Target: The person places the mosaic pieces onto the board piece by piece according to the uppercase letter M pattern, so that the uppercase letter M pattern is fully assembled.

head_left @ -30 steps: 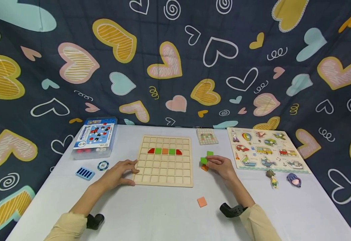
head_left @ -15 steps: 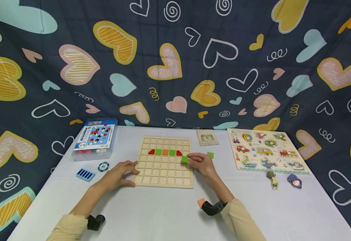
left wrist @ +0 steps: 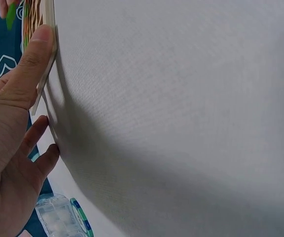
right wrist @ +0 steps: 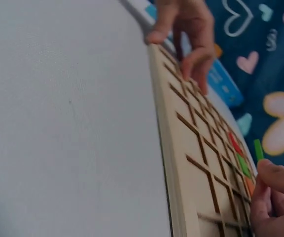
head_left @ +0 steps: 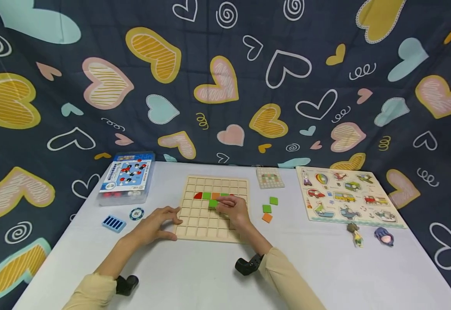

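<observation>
My right hand [head_left: 235, 211] pinches a green square tile [head_left: 213, 204] between thumb and fingertips, over the wooden grid board [head_left: 194, 219]. In the right wrist view that tile [right wrist: 259, 149] stands tilted above the cells. A row on the board holds a red quarter-round piece [head_left: 198, 196], a green square [head_left: 206, 196] and an orange square [head_left: 215, 196]; my right hand partly covers its right end. My left hand [head_left: 155, 224] rests at the board's left edge. In the left wrist view its thumb [left wrist: 36, 59] lies straight along the edge, other fingers spread loosely.
Right of the board lie two green squares [head_left: 267, 209] and an orange one [head_left: 267, 218], below a small pattern card [head_left: 270, 177]. A picture puzzle board [head_left: 345, 198] and two figurines [head_left: 355, 234] are farther right. A plastic box [head_left: 126, 178], blue block [head_left: 114, 223] and round chip [head_left: 136, 214] stand left.
My right hand has carried the green tile leftward from the loose tiles to over the middle of the board. The left hand stays at the board's edge.
</observation>
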`<state>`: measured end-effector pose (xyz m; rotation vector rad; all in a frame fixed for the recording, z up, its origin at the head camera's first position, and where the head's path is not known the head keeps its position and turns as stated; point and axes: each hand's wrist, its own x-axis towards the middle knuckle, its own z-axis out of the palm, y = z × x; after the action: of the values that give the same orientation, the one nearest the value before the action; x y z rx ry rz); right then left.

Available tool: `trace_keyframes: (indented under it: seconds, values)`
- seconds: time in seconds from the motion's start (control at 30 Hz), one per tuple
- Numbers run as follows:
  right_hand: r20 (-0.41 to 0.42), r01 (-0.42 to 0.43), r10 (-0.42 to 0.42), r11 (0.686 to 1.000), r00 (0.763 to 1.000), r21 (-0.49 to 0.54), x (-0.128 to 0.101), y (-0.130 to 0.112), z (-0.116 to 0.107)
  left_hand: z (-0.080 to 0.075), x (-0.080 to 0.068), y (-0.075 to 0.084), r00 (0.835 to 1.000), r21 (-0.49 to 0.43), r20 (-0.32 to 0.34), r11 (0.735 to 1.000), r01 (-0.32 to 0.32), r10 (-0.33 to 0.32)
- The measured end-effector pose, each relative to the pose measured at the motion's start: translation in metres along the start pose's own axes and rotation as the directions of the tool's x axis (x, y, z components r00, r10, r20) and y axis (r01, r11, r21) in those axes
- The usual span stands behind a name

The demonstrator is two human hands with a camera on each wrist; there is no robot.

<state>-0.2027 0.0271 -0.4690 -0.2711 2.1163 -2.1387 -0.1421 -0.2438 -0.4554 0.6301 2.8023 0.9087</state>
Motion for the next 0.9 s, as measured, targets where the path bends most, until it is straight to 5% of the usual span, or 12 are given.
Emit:
trace_keyframes:
  seconds: [0.33, 0.57, 0.9]
  values:
    - [0.031, 0.147, -0.144, 0.976, 0.989, -0.163, 0.002, -0.023, 0.035, 0.0, 0.002, -0.001, 1.0, -0.008, 0.028, 1.0, 0.014, -0.014]
    - [-0.005, 0.155, -0.161, 0.955, 0.987, -0.255, 0.018, 0.01, 0.043, 0.002, 0.003, -0.003, 1.0, -0.002, 0.019, 1.0, 0.006, -0.006]
    - [0.011, 0.189, -0.194, 0.944, 0.981, -0.271, 0.019, 0.007, 0.044, 0.002, 0.001, -0.002, 1.0, 0.004, 0.003, 1.0, 0.0, 0.0]
